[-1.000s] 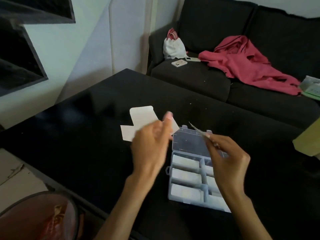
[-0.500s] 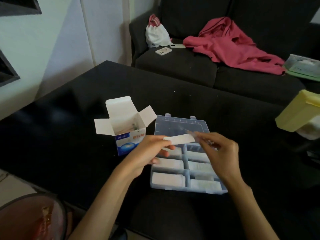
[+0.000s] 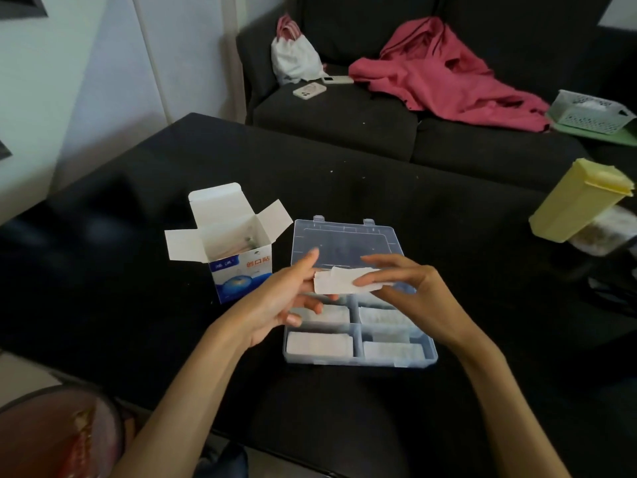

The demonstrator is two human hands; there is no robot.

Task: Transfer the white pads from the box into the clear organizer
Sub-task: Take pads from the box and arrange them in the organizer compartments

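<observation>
A small white and blue box (image 3: 238,257) stands open on the black table (image 3: 138,305), its flaps spread. Right of it lies the clear organizer (image 3: 358,358) with its lid (image 3: 341,243) folded back; several compartments hold white pads (image 3: 319,343). Above the organizer's upper compartments my left hand (image 3: 279,301) and my right hand (image 3: 410,291) hold a small stack of white pads (image 3: 344,280) between them. The left fingers pinch its left end. The right fingers hold its right end.
A yellow lidded container (image 3: 579,201) lies tilted at the table's right edge. Behind the table is a dark sofa (image 3: 344,115) with a pink garment (image 3: 444,70), a white bag (image 3: 293,56), phones and a pale basket (image 3: 589,112). A reddish round object (image 3: 51,436) sits bottom left.
The view tilted down and the box came into sight. Both hands lowered over the organizer, and the pads now lie flat between the two hands.
</observation>
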